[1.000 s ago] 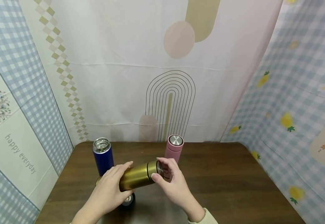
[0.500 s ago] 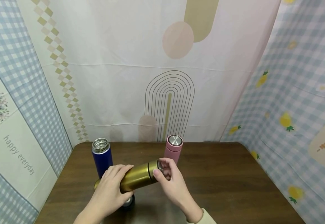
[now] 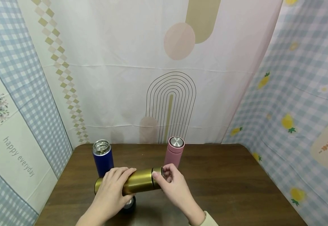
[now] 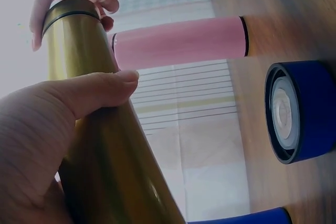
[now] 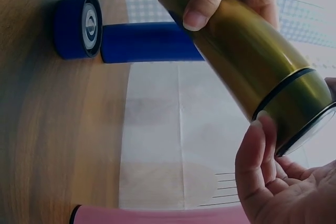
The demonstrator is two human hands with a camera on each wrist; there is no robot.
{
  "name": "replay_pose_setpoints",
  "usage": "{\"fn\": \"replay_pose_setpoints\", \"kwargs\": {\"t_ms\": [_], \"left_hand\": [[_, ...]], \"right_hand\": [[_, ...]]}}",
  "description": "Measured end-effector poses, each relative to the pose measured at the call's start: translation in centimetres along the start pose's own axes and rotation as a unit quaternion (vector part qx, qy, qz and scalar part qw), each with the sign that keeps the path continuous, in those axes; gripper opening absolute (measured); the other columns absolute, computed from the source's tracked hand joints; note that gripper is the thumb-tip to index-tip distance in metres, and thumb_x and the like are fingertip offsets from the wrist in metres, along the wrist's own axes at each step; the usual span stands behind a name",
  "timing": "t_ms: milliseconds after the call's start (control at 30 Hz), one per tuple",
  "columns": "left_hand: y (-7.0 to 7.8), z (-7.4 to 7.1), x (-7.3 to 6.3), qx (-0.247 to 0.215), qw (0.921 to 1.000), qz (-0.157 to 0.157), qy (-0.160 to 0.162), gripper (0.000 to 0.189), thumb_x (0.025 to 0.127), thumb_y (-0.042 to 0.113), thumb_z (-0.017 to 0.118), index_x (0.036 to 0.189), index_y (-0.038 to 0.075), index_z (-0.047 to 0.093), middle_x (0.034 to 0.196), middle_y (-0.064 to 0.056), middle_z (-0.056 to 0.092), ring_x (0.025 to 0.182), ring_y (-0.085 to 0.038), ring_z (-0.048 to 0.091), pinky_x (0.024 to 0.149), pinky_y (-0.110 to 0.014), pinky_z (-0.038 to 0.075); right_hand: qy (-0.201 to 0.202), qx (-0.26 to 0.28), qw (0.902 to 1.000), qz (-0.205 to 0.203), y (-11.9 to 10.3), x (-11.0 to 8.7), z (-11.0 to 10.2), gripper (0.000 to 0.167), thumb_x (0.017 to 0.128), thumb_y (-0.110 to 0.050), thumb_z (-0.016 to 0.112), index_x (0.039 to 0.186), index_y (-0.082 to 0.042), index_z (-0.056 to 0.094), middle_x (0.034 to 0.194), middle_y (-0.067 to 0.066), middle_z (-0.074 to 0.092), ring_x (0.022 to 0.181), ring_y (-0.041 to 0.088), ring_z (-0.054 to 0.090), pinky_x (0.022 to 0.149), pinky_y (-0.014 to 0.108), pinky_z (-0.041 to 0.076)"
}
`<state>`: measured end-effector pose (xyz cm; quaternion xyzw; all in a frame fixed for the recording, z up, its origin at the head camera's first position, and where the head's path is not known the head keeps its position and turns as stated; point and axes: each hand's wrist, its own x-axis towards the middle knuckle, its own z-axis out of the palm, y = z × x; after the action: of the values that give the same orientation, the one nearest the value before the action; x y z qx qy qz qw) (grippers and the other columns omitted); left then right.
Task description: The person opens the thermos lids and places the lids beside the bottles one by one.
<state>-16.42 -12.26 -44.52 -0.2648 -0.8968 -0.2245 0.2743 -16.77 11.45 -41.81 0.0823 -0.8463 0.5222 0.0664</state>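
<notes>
Gold flask (image 3: 141, 181), lid (image 5: 296, 106) toward three o'clock: I find it slightly more level; left hand (image 3: 111, 185) grips it, right hand (image 3: 175, 185) pinches the lid, which remains on.

The gold flask (image 3: 139, 181) looks glossy metal, the table (image 3: 231, 188) smooth wood.

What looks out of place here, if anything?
No spill shows. Unlike the capped pink bottle, the blue bottle stands open; a blue cap sits inside-up on the table. The gold bottle is tilted, but it's held.
</notes>
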Motion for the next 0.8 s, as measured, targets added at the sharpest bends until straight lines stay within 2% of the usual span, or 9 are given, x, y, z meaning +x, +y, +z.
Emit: {"fn": "replay_pose_setpoints", "kwargs": {"t_ms": [200,300,467,633,733,800], "left_hand": [[-0.3,-0.1,0.0,0.004,0.9999,0.006,0.008,0.082,0.055,0.025,0.093,0.128,0.016,0.058,0.116,-0.002,0.057,0.106,-0.025,0.050,0.087,-0.047,0.040],[-0.5,-0.3,0.1,0.001,0.9999,0.007,0.012,0.081,0.056,0.023,0.093,0.129,0.015,0.059,0.116,-0.002,0.058,0.107,-0.026,0.051,0.088,-0.047,0.040],[-0.8,-0.6,0.0,-0.014,0.9999,0.001,0.002,0.080,0.059,0.021,0.091,0.131,0.014,0.057,0.118,-0.002,0.059,0.109,-0.026,0.051,0.093,-0.046,0.038],[-1.1,-0.9,-0.2,-0.014,0.9998,-0.004,-0.012,0.081,0.061,0.018,0.090,0.134,0.014,0.055,0.121,-0.003,0.058,0.111,-0.027,0.050,0.097,-0.046,0.036],[-1.2,-0.9,-0.3,-0.015,0.9996,-0.009,-0.021,0.082,0.062,0.018,0.090,0.135,0.014,0.054,0.122,-0.002,0.057,0.112,-0.027,0.050,0.097,-0.047,0.036],[-1.2,-0.9,-0.3,-0.016,0.9994,-0.012,-0.027,0.082,0.063,0.019,0.089,0.136,0.015,0.053,0.122,-0.002,0.057,0.112,-0.027,0.050,0.097,-0.047,0.036]], "right_hand": [[-0.030,0.037,0.9989,-0.004,0.2,0.0,0.0,0.039,0.085,-0.045,0.071,0.105,-0.017,0.055,0.089,0.000,0.057,0.068,0.012,0.053,0.057,0.024,0.046],[-0.047,0.054,0.9973,-0.020,0.3,0.0,0.1,0.040,0.085,-0.040,0.073,0.111,-0.016,0.053,0.091,0.001,0.058,0.072,0.013,0.055,0.060,0.024,0.047],[-0.071,0.055,0.9914,-0.095,0.5,0.0,0.1,0.049,0.084,-0.031,0.076,0.124,-0.020,0.051,0.098,0.001,0.060,0.086,0.016,0.060,0.073,0.030,0.052],[-0.100,0.036,0.9774,-0.183,0.7,0.2,0.1,0.060,0.085,-0.027,0.076,0.135,-0.023,0.043,0.114,-0.001,0.056,0.103,0.016,0.057,0.083,0.032,0.051],[-0.108,0.032,0.9723,-0.205,0.8,0.2,0.1,0.062,0.086,-0.025,0.075,0.138,-0.022,0.041,0.117,0.000,0.055,0.106,0.016,0.056,0.085,0.032,0.051],[-0.101,0.029,0.9734,-0.203,0.8,0.2,0.1,0.062,0.086,-0.027,0.075,0.137,-0.021,0.041,0.120,0.001,0.055,0.108,0.017,0.057,0.086,0.033,0.051]]}}
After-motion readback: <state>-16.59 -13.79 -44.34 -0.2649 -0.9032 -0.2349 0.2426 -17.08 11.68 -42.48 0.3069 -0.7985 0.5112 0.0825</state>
